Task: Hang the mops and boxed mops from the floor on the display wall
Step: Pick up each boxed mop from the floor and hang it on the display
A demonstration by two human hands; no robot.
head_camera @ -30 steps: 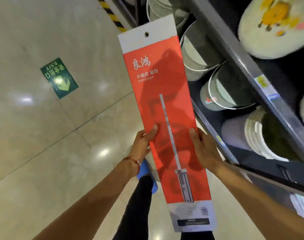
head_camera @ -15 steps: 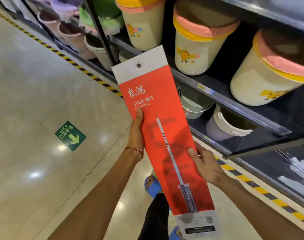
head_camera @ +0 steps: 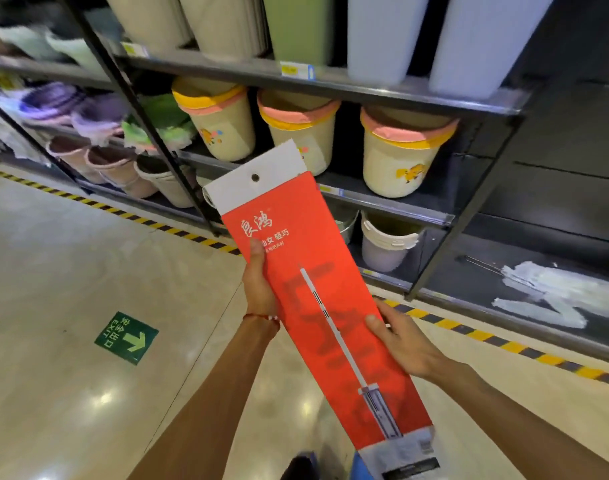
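Boxed mop (head_camera: pixel 316 306) tilted further — left hand (head_camera: pixel 259 289), right hand (head_camera: pixel 405 341) still gripping.

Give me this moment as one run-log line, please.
boxed mop: held, not hung | left hand: grips left edge | right hand: grips right edge | hang hole: free | behind: shelf of buckets
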